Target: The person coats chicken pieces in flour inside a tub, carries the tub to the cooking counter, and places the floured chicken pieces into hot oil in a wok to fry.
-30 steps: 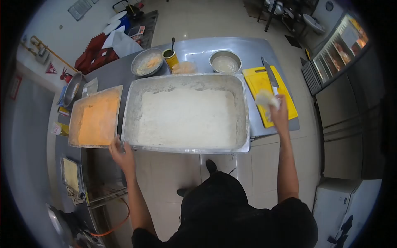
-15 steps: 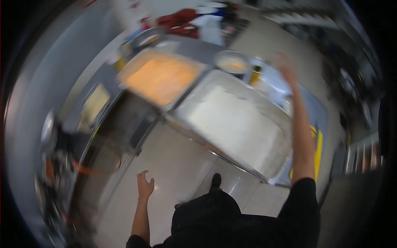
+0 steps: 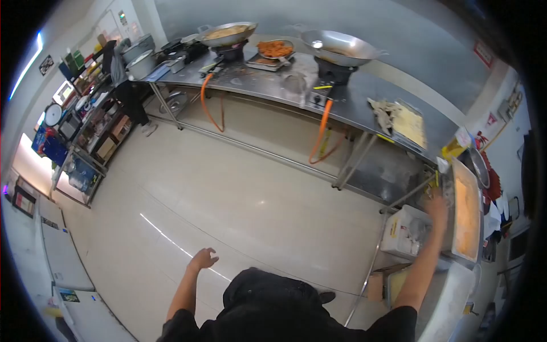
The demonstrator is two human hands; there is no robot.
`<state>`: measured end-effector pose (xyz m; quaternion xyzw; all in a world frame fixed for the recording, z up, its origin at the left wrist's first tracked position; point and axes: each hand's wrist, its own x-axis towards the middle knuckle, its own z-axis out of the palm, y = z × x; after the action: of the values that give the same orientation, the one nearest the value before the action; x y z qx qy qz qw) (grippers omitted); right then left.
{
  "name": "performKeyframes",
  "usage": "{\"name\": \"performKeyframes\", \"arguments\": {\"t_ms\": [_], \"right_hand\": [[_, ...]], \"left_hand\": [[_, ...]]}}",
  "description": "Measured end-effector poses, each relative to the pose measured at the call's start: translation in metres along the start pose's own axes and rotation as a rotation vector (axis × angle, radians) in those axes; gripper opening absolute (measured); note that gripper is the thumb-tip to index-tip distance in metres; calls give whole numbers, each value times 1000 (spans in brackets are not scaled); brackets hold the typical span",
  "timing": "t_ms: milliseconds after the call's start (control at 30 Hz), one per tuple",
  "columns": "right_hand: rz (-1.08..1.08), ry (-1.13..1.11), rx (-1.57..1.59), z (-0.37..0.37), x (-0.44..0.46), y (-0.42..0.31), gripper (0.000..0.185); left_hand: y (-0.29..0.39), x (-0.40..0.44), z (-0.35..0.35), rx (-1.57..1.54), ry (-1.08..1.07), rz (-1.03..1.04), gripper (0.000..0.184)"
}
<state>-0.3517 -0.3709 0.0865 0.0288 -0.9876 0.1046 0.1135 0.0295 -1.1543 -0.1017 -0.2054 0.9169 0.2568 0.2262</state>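
My left hand [image 3: 203, 259] hangs over the floor, its fingers curled but apart, holding nothing. Out to the right, my right hand [image 3: 437, 206] is smeared by motion beside the tray of orange powder [image 3: 454, 228]; what it holds, if anything, is not clear. Ahead, a long steel table [image 3: 250, 81] carries a wok with pale contents [image 3: 228, 35], a container of orange-red food [image 3: 275, 49] and a second wok [image 3: 336, 47]. Near its right end lie a crumpled cloth [image 3: 384, 115] and a tray with a pale yellow layer [image 3: 409, 125].
Orange hoses [image 3: 323, 128] hang from the table. At the far left a person [image 3: 131, 97] stands by shelves [image 3: 91, 137] and large pots. White cabinets [image 3: 65, 251] line the left side. A white bin [image 3: 403, 231] is below my right hand.
The view has swung left, from the flour tray and yellow board to the wok table. My right hand has left the board, where it held something pale; my left hand has left the trays' edge.
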Motion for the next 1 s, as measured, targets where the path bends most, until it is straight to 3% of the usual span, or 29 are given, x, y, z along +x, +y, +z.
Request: {"name": "performKeyframes", "arguments": {"t_ms": [67, 100, 167, 267, 367, 400, 500, 567, 600, 633, 667, 767, 800, 833, 900, 933, 1000], "right_hand": [[-432, -164, 165, 110, 23, -105, 34], [214, -525, 574, 79, 15, -228, 43], [-191, -636, 610, 154, 37, -282, 43], [-300, -922, 345, 191, 90, -387, 40], [-184, -933, 475, 204, 170, -467, 38], [-322, -798, 621, 204, 204, -491, 34], [-71, -314, 946, 225, 330, -549, 39], [63, -90, 1129, 238, 427, -577, 35], [177, -74, 1102, 231, 460, -603, 34], [289, -51, 1072, 219, 495, -629, 34], [305, -86, 1002, 230, 531, -644, 39], [472, -728, 1241, 269, 600, -690, 38], [429, -886, 1327, 292, 622, -693, 25], [455, -913, 1433, 305, 629, -706, 20], [507, -944, 1649, 330, 627, -732, 13], [534, -897, 1659, 342, 625, -750, 13], [579, -857, 1707, 349, 627, -780, 12]], "left_hand": [[-49, -9, -25, 58, 42, -56, 46], [-72, -14, -40, 59, 35, -102, 47], [-95, -19, -87, 13, 2, -210, 48], [-122, 13, -151, -98, 35, -316, 47], [-154, 69, -187, -190, 138, -339, 46], [-162, 90, -193, -184, 203, -334, 45], [-178, 150, -207, -287, 227, -439, 45], [-237, 187, -173, -432, 251, -464, 42], [-219, 193, -189, -484, 207, -600, 39], [-247, 206, -170, -488, 179, -600, 38], [-240, 211, -176, -592, 93, -677, 38], [-223, 223, -187, -869, -106, -948, 35], [-203, 228, -205, -903, -115, -1055, 32], [-214, 220, -206, -1239, -138, -825, 58], [-285, 254, -146, -270, -200, -291, 27], [-267, 258, -153, -466, -201, -477, 27], [-263, 290, -175, -633, -214, -597, 25]]}}
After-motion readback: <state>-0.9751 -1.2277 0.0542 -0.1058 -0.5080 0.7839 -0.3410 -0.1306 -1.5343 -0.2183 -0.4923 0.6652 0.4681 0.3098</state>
